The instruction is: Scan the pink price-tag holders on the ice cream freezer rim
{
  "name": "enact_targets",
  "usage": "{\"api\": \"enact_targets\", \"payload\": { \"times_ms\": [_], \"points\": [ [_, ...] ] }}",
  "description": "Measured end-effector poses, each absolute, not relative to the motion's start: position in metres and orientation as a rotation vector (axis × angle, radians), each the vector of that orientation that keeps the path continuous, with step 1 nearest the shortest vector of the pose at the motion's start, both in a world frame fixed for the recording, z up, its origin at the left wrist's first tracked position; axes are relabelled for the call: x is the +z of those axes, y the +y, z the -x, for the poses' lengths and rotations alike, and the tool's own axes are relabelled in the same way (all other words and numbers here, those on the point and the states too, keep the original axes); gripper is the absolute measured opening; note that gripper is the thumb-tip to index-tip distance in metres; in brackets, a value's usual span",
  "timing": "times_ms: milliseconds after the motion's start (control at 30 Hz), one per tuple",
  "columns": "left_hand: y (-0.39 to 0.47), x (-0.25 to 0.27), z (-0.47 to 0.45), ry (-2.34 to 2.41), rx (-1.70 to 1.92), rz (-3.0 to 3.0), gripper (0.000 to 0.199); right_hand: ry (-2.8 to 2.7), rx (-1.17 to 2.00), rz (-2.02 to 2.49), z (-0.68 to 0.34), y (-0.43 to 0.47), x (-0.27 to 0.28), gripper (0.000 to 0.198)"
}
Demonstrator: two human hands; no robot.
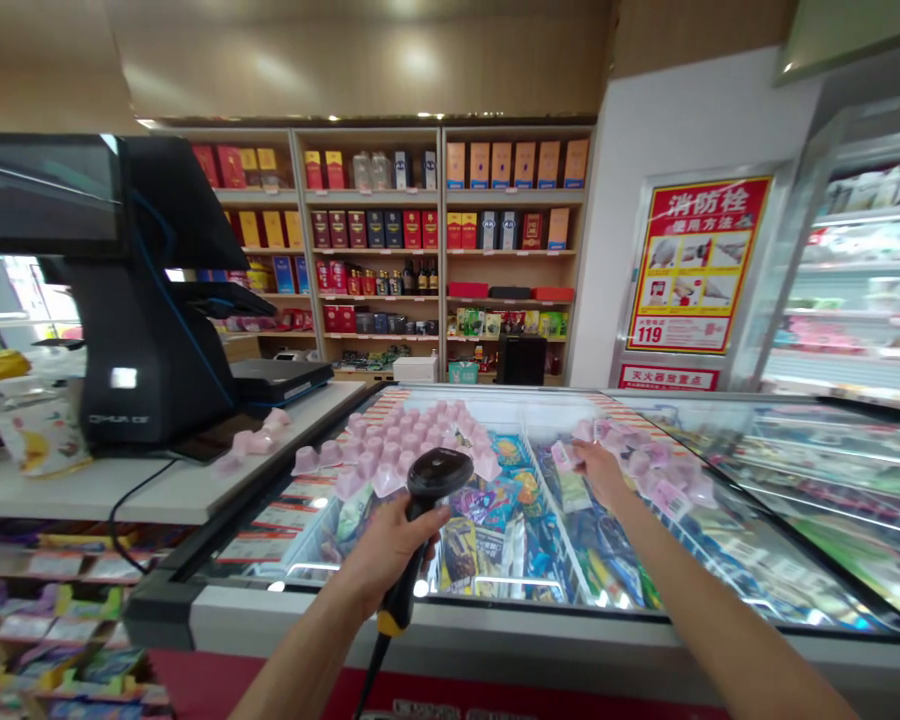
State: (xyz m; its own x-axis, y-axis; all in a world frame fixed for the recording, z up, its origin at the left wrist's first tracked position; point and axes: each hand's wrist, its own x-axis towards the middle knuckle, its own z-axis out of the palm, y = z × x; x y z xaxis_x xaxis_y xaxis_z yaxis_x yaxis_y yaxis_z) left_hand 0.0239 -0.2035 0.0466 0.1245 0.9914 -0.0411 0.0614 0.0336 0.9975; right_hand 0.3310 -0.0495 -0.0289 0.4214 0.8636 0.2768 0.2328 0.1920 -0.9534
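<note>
My left hand [405,540] is wrapped round the handle of a black barcode scanner [436,478], its head pointing away over the freezer. My right hand [596,468] reaches forward above the glass, fingers closed on a small pink cup [562,456] with a label on it. Left of centre, many small pink cups [390,440] stand close together on the freezer's glass lid. A second, looser group of pink cups [656,470], some with labels showing, lies to the right of my right hand.
Under the glass of the chest freezer [457,625] lie colourful packets [487,500]. On the counter [307,420] at left stand a checkout terminal [150,330] and a few more pink cups [259,437]. Shelves of boxes [375,230] line the back wall. The scanner's cord [373,670] hangs down in front.
</note>
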Motion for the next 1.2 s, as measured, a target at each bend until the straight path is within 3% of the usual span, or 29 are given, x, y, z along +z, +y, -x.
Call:
{"api": "enact_targets", "payload": {
  "times_ms": [133, 333, 900, 1200],
  "points": [
    [-0.213, 0.052, -0.022, 1.158, 1.032, -1.276, 0.030, -0.824, 1.073, 0.875, -0.283, -0.037, -0.019, 0.015],
    [-0.211, 0.054, -0.018, 1.140, 1.024, -1.270, 0.031, -0.793, 1.257, 0.735, -0.246, -0.030, -0.017, 0.015],
    [-0.202, 0.053, -0.010, 1.029, 0.933, -1.283, 0.029, -0.793, 1.183, 0.813, -0.234, -0.008, -0.031, 0.015],
    [-0.196, 0.049, -0.003, 1.118, 1.064, -1.221, 0.029, -0.972, 0.678, 1.219, -0.254, 0.004, -0.042, 0.023]
  ]
}}
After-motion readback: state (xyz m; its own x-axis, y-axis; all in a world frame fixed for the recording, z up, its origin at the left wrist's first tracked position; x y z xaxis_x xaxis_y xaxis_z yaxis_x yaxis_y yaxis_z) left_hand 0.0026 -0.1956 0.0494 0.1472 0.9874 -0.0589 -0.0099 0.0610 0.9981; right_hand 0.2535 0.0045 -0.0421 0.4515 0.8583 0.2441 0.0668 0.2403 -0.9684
